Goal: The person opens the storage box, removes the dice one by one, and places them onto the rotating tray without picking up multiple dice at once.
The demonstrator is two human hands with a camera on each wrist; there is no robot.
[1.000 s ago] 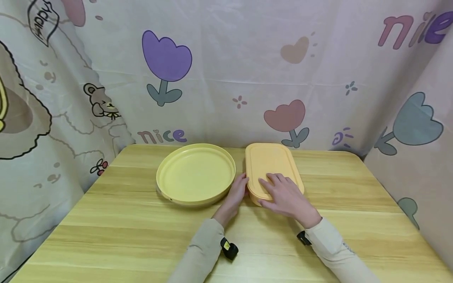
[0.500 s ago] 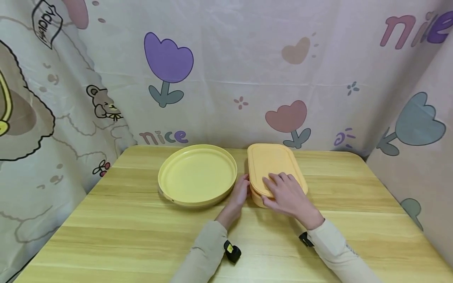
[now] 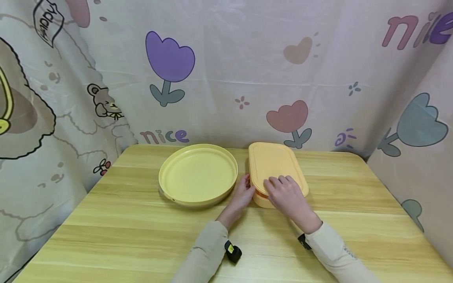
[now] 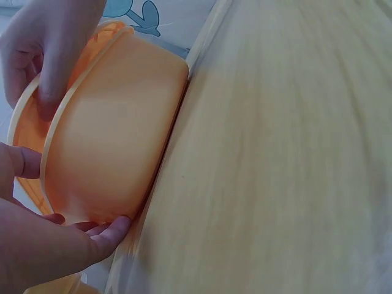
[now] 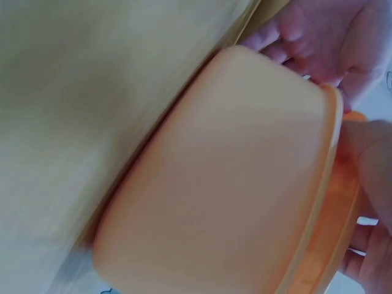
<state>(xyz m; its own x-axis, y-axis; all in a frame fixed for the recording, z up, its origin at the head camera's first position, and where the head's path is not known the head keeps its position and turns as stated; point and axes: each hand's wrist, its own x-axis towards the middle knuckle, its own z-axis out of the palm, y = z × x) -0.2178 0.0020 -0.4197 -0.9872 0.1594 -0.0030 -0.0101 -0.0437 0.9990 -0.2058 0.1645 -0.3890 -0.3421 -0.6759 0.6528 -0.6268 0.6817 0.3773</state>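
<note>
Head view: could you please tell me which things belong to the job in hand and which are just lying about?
Seemingly part of the job:
orange lid, near edge raised, pinched by the right hand
orange container, held by the left hand

Seemingly just lying about:
round yellow tray

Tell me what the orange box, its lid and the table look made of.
Orange box: likely plastic, smooth and satiny, with even color and thin rim.
Lid: probably plastic too, fairly matte, with a molded groove near its edge.
Table: wood or wood-look laminate, slightly shiny; grain streaks fit either.

Orange box (image 4: pixel 116 125), yellow tray (image 3: pixel 198 173)
</note>
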